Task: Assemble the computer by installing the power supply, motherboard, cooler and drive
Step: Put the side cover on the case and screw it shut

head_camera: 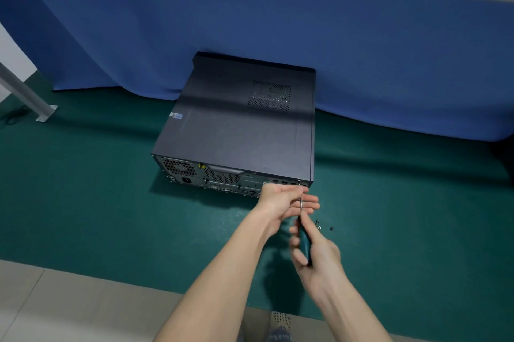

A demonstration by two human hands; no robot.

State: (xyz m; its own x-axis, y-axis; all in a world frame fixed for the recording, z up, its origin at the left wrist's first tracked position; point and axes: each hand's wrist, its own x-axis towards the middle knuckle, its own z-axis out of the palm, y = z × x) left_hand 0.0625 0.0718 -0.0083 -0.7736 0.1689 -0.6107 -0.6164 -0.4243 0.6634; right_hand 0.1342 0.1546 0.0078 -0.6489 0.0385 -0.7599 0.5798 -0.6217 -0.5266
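1. Closed computer case [236,124] lies on green mat [97,202], rear toward me.
2. My right hand [317,252] clasps the screwdriver [304,241], tip at a rear corner screw [299,181].
3. My left hand [281,200], fingers straight, steadies the shaft; keep it square, press firmly.

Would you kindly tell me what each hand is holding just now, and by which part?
The right hand grips the screwdriver by its teal handle; the left hand rests straight fingers against its metal shaft.
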